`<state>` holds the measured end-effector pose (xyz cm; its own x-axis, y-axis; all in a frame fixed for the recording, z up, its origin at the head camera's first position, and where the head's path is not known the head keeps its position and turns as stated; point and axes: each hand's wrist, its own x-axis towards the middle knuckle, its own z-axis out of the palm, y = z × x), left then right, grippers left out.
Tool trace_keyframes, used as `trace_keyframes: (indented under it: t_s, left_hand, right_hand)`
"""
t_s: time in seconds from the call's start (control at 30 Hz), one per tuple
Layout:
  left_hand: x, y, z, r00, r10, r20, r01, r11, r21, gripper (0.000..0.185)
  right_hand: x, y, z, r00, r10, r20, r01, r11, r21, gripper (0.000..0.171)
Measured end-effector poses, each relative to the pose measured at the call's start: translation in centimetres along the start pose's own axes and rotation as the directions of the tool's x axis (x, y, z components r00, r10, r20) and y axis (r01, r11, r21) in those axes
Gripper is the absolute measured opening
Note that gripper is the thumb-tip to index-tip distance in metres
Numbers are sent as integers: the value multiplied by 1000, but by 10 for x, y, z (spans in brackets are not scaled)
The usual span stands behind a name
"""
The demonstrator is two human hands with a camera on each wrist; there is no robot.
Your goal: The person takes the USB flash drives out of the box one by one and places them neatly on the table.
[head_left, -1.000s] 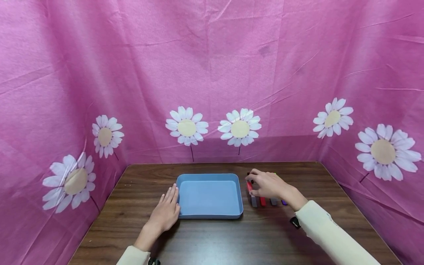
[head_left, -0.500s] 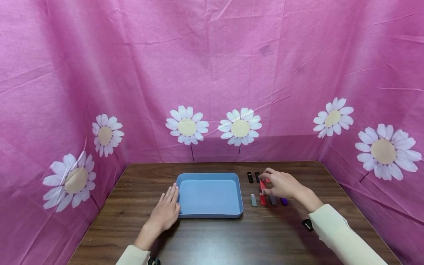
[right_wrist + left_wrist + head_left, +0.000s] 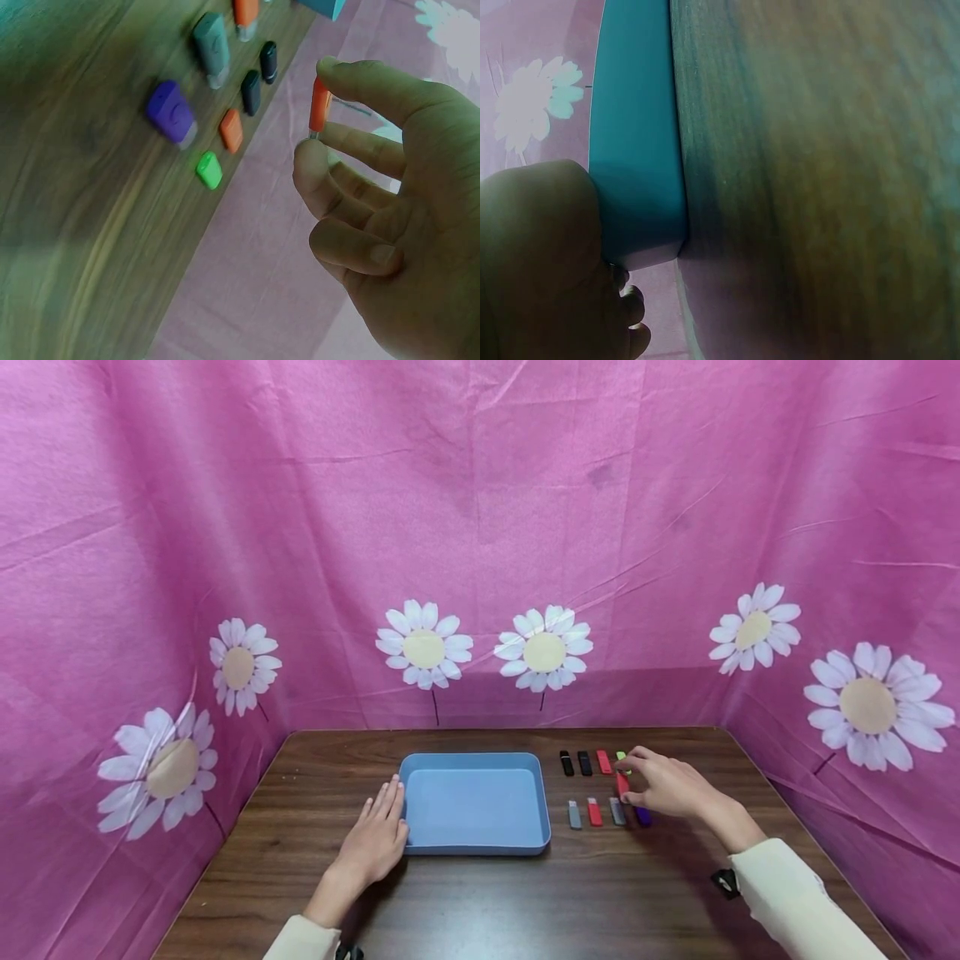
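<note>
Between the thumb and fingers of my right hand [image 3: 670, 783] I pinch a red USB flash drive [image 3: 319, 103], raised above the table. Beneath and beside this hand are two rows of USB sticks. The far row has two black ones, a red cap-like piece [image 3: 603, 762] and a bright green one [image 3: 209, 170]. In the near row lie a grey stick [image 3: 574, 814], a red stick [image 3: 595, 812], a darker grey stick [image 3: 617, 811] and a purple stick [image 3: 171, 112]. My left hand [image 3: 377, 837] rests against the left side of a blue tray [image 3: 474, 806], fingers straight.
The brown wooden table [image 3: 480, 906] carries everything. Pink cloth [image 3: 480, 527] printed with white daisies hangs around its back and sides. The tray's raised rim stands just left of the rows of sticks.
My right hand has moved rightward along the rows with the red USB flash drive, uncovering the sticks on the left. My left hand and the tray have stayed put.
</note>
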<state>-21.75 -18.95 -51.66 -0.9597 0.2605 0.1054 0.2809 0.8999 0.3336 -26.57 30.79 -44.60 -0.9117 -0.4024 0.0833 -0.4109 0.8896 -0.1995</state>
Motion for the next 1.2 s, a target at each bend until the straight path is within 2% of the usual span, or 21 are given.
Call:
trace_keyframes:
  t_s: [0.1,0.73,1.0,1.2]
  left_hand:
    - [0,3,-3,1000,-9,20,9,1000,-3,60]
    - [5,0,0,1000,-2,2,2,1000,-20,60]
    - [7,-6,6,998,37,-53,-39,999,-32,59]
    - [8,-5,5,999,22,-24,-23,999,-28,60]
  right_hand:
    - [-4,6,1,1000,8,-8,-8,1000,-3,51]
    - [-35,42,3,998,55,-17,-55,998,23,53]
    - [-42,53,6,997,82,10,-82,996,25,51]
    - [-46,59,9,995,97,11,-98,994,43,52]
